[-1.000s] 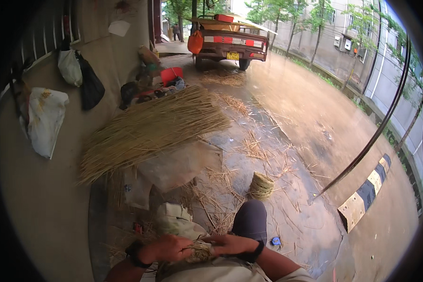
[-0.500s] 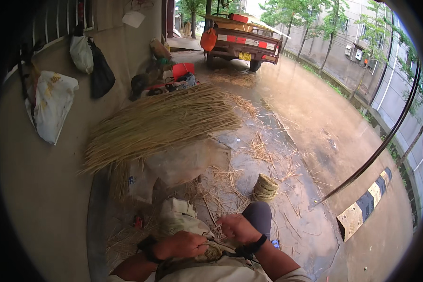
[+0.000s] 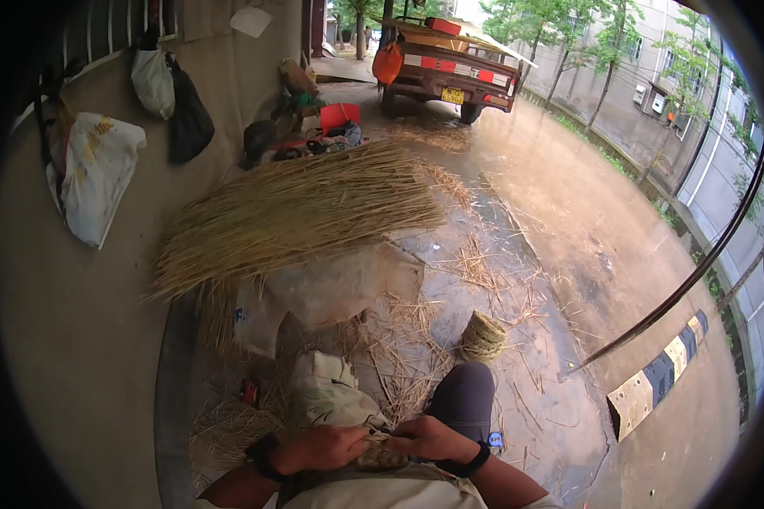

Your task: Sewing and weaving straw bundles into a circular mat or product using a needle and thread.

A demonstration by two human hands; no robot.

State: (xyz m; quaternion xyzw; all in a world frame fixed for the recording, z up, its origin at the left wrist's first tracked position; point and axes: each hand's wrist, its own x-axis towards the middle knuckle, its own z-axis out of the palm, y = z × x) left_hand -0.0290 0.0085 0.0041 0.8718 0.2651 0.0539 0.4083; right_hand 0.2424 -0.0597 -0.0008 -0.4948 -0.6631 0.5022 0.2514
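Head view: your left hand (image 3: pixel 329 447) and right hand (image 3: pixel 430 439) pinch a straw strand (image 3: pixel 377 437) between them, seemingly to steady it above the woven straw piece (image 3: pixel 382 458) in your lap.

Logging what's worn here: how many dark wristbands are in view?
2: left wristband, worn just behind the left hand; right wristband, just behind the right hand.

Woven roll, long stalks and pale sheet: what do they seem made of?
Woven roll: probably dried plant fibre, matte, with plaited ridges. Long stalks: apparently dry straw or reed, dull yellow and thin. Pale sheet: likely plastic film, cloudy and creased.
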